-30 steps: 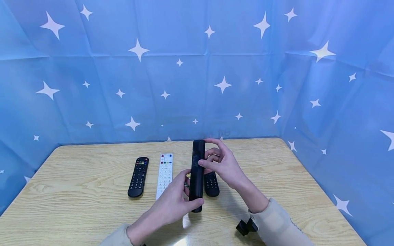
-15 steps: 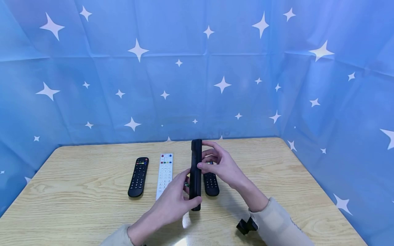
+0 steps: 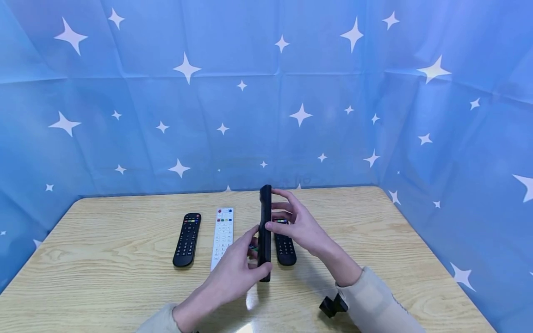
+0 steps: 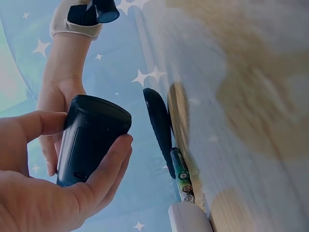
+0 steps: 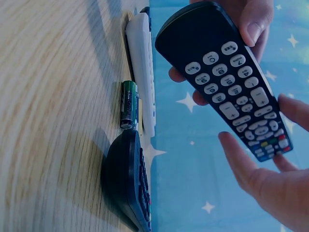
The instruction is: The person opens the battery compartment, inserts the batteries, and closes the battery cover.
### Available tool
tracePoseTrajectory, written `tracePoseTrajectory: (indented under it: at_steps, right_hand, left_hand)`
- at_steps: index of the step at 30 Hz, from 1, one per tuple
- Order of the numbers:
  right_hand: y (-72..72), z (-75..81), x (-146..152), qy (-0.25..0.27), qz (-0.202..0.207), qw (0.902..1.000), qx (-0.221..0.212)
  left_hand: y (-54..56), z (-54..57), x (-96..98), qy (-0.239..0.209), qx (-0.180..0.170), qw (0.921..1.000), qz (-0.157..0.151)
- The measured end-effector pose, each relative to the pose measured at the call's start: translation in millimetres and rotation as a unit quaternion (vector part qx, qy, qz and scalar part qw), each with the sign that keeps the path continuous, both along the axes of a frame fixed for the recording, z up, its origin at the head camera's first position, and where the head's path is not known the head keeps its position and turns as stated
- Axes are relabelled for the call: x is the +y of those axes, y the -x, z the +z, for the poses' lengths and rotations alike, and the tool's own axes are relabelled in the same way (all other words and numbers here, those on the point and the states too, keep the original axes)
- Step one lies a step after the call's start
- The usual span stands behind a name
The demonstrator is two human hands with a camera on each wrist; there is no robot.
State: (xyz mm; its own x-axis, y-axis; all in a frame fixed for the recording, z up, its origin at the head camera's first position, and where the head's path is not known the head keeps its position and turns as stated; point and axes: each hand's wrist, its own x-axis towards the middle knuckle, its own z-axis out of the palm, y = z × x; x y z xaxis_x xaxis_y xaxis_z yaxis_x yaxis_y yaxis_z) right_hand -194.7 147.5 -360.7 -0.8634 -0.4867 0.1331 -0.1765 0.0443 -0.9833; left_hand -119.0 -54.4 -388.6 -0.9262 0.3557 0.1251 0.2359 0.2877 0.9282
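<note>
A black remote control (image 3: 265,208) is held up over the table, turned edge-on in the head view. My left hand (image 3: 231,273) grips its lower end, thumb on one side and fingers on the other. Near the upper end, my right hand (image 3: 303,231) holds the same remote between thumb and fingers. Its button face (image 5: 227,82), with white keys and a few coloured ones, shows in the right wrist view. The left wrist view catches the plain black back and end (image 4: 96,130). Green batteries (image 4: 182,174) lie on the table below, mostly hidden by my left hand in the head view.
On the wooden table (image 3: 104,263) lie a black remote (image 3: 187,240) at left and a white remote (image 3: 222,236) beside my left hand. Another black remote (image 3: 285,249) sits just behind the held one. A blue star-patterned curtain (image 3: 250,106) surrounds the table's back and sides.
The held remote has rotated about its length, from showing its labelled back to standing edge-on, and has shifted slightly up. Both hands keep their hold; the remotes on the table have not moved.
</note>
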Motion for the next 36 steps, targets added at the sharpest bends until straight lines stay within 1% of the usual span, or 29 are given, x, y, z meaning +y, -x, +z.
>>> tracePoseTrajectory:
  at_steps: [8,14,21,24,28,36]
  right_hand:
    - [0.4,-1.3,-2,0.004,-0.004,0.9999,-0.009]
    - [1.3,-3.3,-2,0.004,-0.015,0.9999,-0.007]
    - [1.8,-2.9,-1,-0.012,-0.031,0.9995,-0.001]
    - [1.8,-1.8,1,-0.026,-0.04,0.9989,0.0]
    - [2.8,-0.3,5,-0.042,-0.048,0.998,0.006]
    - [7.5,-0.4,12,-0.074,-0.055,0.9955,0.02]
  left_hand:
    - [-0.5,1.1,-0.9,-0.01,-0.002,0.9999,-0.009]
    - [0.1,0.2,-0.2,-0.002,-0.005,0.9999,-0.015]
    - [-0.7,0.7,0.2,0.0,0.002,0.9995,-0.03]
    - [-1.6,0.9,-1.2,0.019,0.012,0.9994,-0.025]
    - [-3.3,0.6,-4.5,0.056,0.034,0.9977,-0.016]
    - [-5.9,-1.8,-10.8,0.101,0.089,0.9907,-0.019]
